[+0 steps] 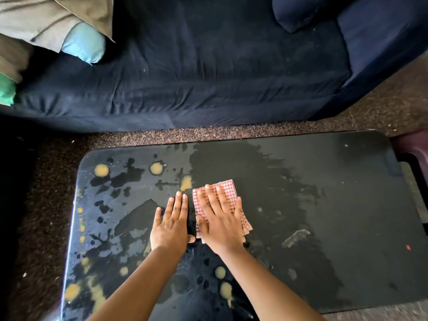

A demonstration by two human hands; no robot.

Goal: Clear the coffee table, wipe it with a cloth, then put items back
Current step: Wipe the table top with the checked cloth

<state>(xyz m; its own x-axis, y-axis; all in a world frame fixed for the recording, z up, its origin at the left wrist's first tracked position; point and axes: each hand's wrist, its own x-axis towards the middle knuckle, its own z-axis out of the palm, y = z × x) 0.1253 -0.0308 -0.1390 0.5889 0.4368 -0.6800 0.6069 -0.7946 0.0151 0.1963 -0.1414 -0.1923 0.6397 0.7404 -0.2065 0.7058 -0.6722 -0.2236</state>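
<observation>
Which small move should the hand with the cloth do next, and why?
Probably slide the cloth leftward under the right hand. The yellowish spots and blotches cover the table's left half, while the right looks mostly wiped. The left hand lies flat in the way.

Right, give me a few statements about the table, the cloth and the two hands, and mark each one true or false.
1. The right hand lies flat on the checked cloth. True.
2. The left hand also presses the cloth. False: it rests flat on the bare coffee table, beside the cloth.
3. Yellowish spots mark the table's left part. True.
4. Cups stand on the table. False: only the cloth and the hands are on it.
5. A dark blue sofa is beyond the table. True.
</observation>
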